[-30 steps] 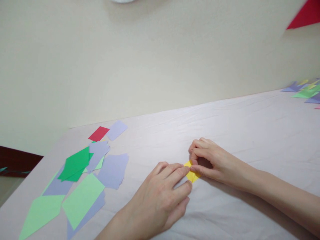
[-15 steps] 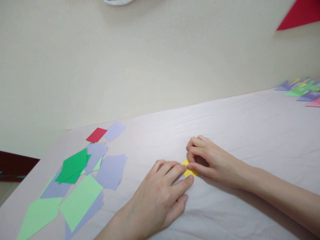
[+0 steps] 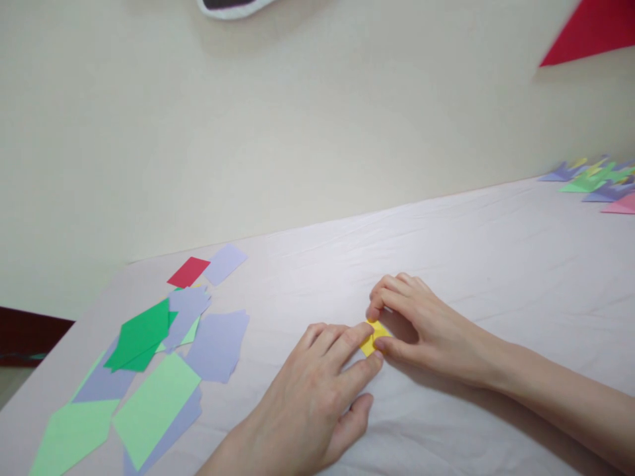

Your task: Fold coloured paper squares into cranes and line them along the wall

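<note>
A small piece of folded yellow paper (image 3: 376,338) lies on the white cloth, with a crease or fold edge showing across its middle. From the left, my left hand (image 3: 322,390) pins it with two fingertips, one at the upper left edge and one at the lower edge. My right hand (image 3: 421,327) has its thumb on the paper's right side and its curled index finger at the top corner. The fingertips cover parts of the paper's edges.
Loose paper sheets in light green (image 3: 157,410), dark green (image 3: 141,334), purple (image 3: 218,347) and red (image 3: 188,272) spread over the left side. Folded coloured paper pieces (image 3: 595,178) stand far right by the wall (image 3: 317,119). A red paper shape (image 3: 595,33) is at upper right.
My right thumb has moved slightly down and right on the yellow paper, and its fold edge shows more now. My left hand keeps pressing in place. The view has shifted a little.
</note>
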Demonstrator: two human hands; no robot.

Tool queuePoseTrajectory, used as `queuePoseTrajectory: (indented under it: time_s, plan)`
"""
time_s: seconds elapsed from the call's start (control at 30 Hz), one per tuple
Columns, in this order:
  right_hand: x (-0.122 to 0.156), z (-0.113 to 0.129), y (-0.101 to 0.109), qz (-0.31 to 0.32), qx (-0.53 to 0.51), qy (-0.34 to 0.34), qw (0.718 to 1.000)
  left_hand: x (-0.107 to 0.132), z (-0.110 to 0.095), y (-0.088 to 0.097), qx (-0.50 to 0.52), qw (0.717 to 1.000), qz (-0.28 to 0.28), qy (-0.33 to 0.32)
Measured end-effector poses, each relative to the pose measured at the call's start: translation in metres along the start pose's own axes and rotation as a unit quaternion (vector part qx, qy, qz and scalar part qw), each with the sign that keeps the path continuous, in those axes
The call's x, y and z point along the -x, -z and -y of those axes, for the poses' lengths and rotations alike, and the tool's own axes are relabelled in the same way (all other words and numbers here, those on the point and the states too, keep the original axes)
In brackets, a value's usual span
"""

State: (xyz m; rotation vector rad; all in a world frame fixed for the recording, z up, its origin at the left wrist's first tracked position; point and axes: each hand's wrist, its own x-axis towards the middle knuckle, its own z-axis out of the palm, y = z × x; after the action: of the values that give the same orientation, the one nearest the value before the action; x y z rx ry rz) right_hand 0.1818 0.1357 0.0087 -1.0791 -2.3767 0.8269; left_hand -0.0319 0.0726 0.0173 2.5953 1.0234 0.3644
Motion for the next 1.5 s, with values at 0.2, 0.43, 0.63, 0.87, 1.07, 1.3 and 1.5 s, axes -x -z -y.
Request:
queuePoseTrajectory:
  time_s: [0.2,0.43,0.63,0.87,1.07,1.3,1.5]
  plan:
    - [0.000,0.001,-0.003,0.017,0.000,-0.010,1.000,0.001,0.000,-0.001,0.004,1.000,0.019,0.001]
    - [-0.003,0.000,-0.003,0.011,0.015,-0.005,1.000,0.001,0.000,0.001,0.000,1.000,0.010,0.002]
    - [-0.002,-0.002,-0.004,0.001,0.011,0.006,1.000,0.000,-0.001,0.002,0.002,1.000,0.009,-0.005]
    - [0.002,-0.001,-0.004,-0.015,-0.022,-0.020,0.999,0.001,-0.001,0.001,0.002,1.000,0.010,-0.003]
    - [0.001,-0.002,-0.005,-0.017,-0.028,-0.025,0.999,0.000,0.000,0.001,0.001,1.000,0.017,-0.002]
    - [0.000,-0.008,0.000,-0.050,-0.093,-0.047,0.993,0.001,-0.006,-0.001,-0.006,1.000,0.010,0.016]
    - [0.001,-0.004,-0.005,-0.044,-0.041,-0.025,0.998,0.003,-0.015,-0.008,0.010,0.999,0.002,0.043]
